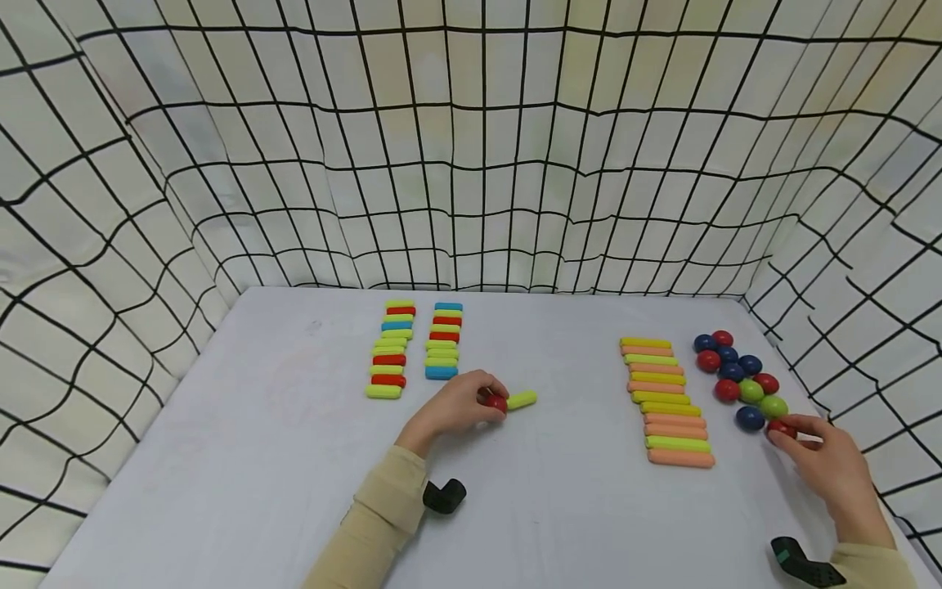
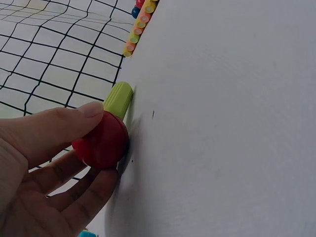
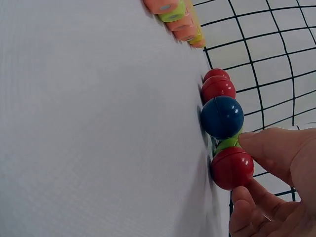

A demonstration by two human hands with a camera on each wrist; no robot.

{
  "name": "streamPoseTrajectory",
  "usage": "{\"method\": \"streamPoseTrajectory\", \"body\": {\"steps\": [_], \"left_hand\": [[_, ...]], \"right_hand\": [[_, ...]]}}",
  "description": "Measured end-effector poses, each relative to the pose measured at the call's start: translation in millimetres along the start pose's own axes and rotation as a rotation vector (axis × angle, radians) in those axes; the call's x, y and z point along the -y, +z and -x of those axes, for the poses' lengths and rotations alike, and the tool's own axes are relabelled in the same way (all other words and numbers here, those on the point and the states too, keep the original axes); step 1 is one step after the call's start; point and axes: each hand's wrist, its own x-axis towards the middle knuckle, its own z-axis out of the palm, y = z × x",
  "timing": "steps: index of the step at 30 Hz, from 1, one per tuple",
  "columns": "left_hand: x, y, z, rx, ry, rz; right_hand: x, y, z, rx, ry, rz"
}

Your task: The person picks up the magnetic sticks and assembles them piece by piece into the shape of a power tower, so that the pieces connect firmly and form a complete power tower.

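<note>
Left hand (image 1: 455, 406) pinches red ball (image 2: 106, 144); right hand (image 1: 833, 462), seemingly, another ball (image 3: 231, 169).

Red ball (image 3: 232, 170): plastic look, smooth, v. glossy, sharp highlights, thin seam. Blue ball (image 3: 222, 117) nxt to it: same hi-gloss finish. 2nd red ball (image 2: 102, 145): smooth, shiny, dimmer reflections. Lime stick (image 2: 118, 100): prob plastic, matt-ish, fine lengthwise ridges. Orange stick (image 1: 680, 458): plastic look, low sheen. Tabletop (image 1: 545, 507): looks like white cloth cover, matt, faint creases. Sleeve (image 1: 379, 507): beige cloth, matt, wrinkled. Wrist mount (image 1: 445, 496): blk, prob plastic, low sheen. Grid (image 1: 483, 102): thin blk lines, cord or wire, mat'l unclear.
</note>
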Motion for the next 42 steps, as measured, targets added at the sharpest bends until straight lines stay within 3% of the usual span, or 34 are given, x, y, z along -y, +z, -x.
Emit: {"method": "streamPoseTrajectory", "body": {"steps": [10, 15, 18, 21, 27, 29, 36, 42], "left_hand": [[-1.1, -1.2, 1.2, -0.009, -0.023, 0.028], [2.1, -1.4, 0.3, -0.028, -0.020, 0.046], [4.2, -1.9, 0.0, -0.032, -0.013, 0.059], [4.6, -2.2, -0.6, -0.032, -0.003, 0.092], [3.4, -2.0, -1.3, -0.015, 0.038, 0.179], [2.4, -1.7, -1.6, -0.005, 0.053, 0.206], [0.8, 1.6, -2.1, 0.037, 0.090, 0.232], [-0.2, 5.8, -3.7, 0.046, 0.116, 0.215]], "right_hand": [[2, 7, -2.0, -0.077, -0.039, 0.090], [31, 14, 10.1, -0.201, -0.103, 0.062], [61, 21, 16.9, -0.221, -0.183, 0.014], [89, 28, 22.6, -0.135, -0.277, -0.054], [127, 55, 32.1, 0.238, -0.397, -0.243], [137, 69, 32.7, 0.316, -0.410, -0.267], [162, 108, 35.3, 0.444, -0.460, -0.339], [172, 124, 35.3, 0.473, -0.484, -0.373]]}}
